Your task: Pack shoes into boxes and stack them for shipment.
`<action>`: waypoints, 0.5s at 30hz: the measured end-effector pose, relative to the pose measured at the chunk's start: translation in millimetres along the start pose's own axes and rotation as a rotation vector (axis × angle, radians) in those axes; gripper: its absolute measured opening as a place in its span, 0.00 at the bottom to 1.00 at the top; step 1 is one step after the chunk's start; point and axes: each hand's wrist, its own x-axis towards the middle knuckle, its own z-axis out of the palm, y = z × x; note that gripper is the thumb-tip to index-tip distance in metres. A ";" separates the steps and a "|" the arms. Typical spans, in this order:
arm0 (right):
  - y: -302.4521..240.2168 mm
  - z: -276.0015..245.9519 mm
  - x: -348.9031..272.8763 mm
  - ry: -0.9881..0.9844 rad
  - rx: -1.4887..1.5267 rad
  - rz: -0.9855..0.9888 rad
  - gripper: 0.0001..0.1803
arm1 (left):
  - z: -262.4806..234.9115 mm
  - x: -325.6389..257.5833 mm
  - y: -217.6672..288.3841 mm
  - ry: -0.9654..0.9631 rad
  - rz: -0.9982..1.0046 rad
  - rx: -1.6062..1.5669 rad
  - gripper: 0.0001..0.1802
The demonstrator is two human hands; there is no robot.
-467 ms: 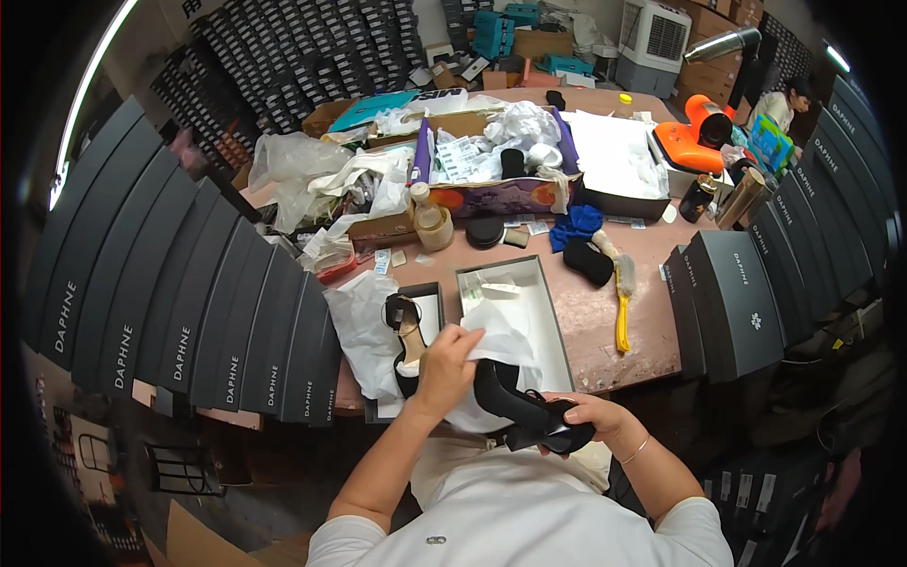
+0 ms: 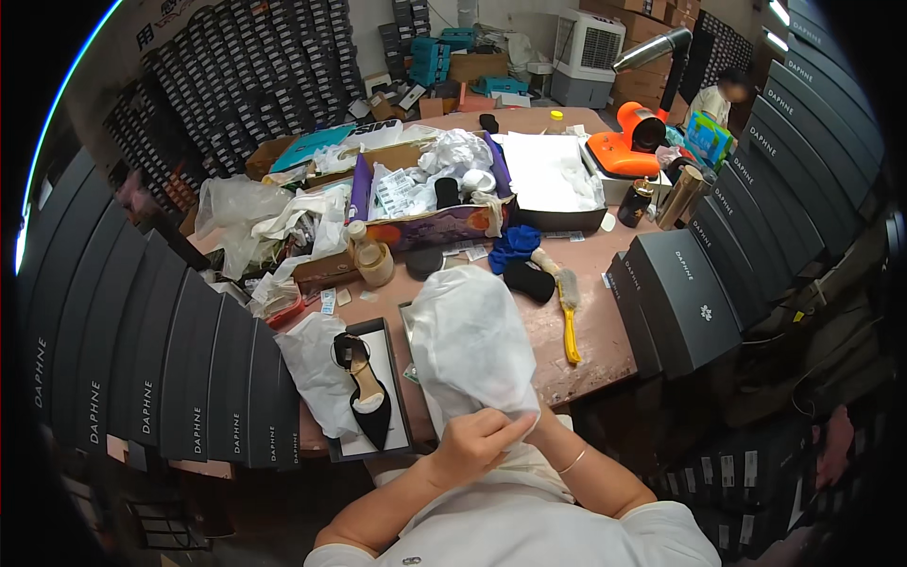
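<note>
both hands meet at the near edge of the surface [image 2: 586, 350]. the left hand [image 2: 472, 442] is clenched on the gathered neck of a white bag [image 2: 468, 345], fingers curled tight round the bunched fabric. the right hand [image 2: 540, 427] is mostly hidden behind the bag's lower edge; it touches the bag, but its grip cannot be told. the bag stands puffed up over an open box. just left, a black heel [image 2: 364, 392] lies in a lid [image 2: 389, 378].
</note>
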 end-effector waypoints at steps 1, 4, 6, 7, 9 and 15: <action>-7.2 -4.4 -2.2 0.011 0.086 0.032 0.19 | -2.8 -6.7 0.2 0.001 -0.024 -0.001 0.29; -12.1 -6.6 -10.0 0.053 0.072 0.013 0.19 | 12.5 -12.0 13.3 -0.018 0.089 -0.110 0.29; -8.1 -4.7 -8.4 0.069 -0.064 -0.020 0.19 | 23.9 -1.5 21.5 -0.025 0.179 -0.145 0.30; -8.6 -4.2 -7.9 0.071 -0.127 -0.021 0.19 | 26.8 -0.8 21.6 -0.047 0.202 -0.171 0.29; -16.2 -6.1 -11.6 0.091 -0.263 -0.028 0.18 | 37.1 -7.8 25.0 -0.114 0.256 -0.257 0.27; -55.0 -56.8 -2.3 0.089 -1.141 -0.194 0.18 | 40.4 -36.0 13.6 -0.375 0.043 -0.220 0.34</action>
